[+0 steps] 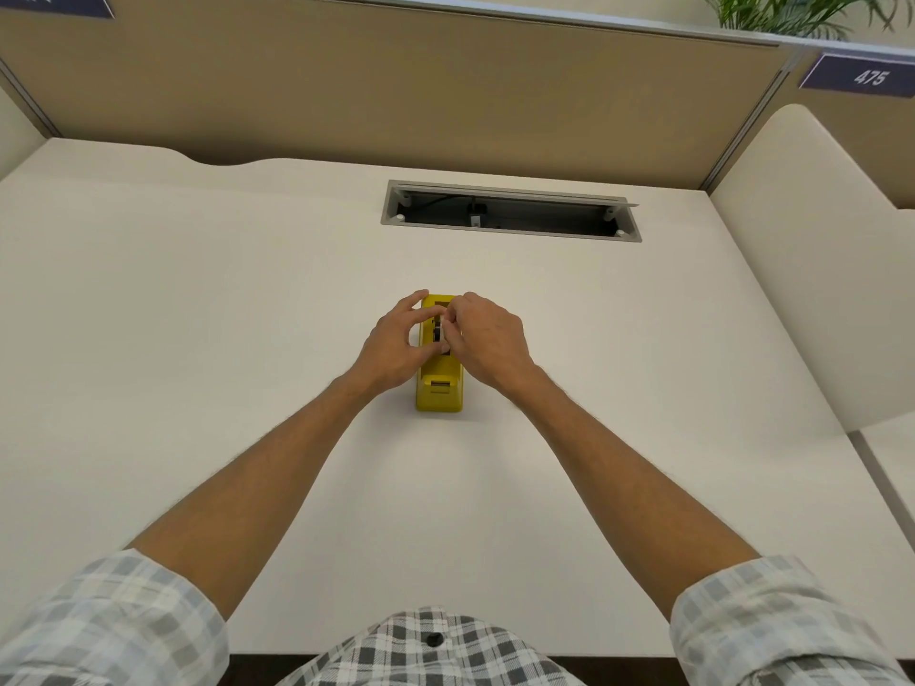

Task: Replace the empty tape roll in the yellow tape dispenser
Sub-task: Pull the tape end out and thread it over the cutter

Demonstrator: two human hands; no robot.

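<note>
The yellow tape dispenser [439,391] stands lengthwise in the middle of the white desk [198,314], its cutter end toward me. My left hand [396,344] and my right hand [487,339] meet over its open top. Fingertips of both hands pinch a small roll with a dark core [438,334] seated in the dispenser's slot. My fingers hide most of the roll, so I cannot tell whether it carries tape.
An open metal cable tray [510,210] is set into the desk behind the dispenser. Tan partition panels [396,91] close off the back, with a rounded white divider [812,269] on the right and a plant [792,12] beyond.
</note>
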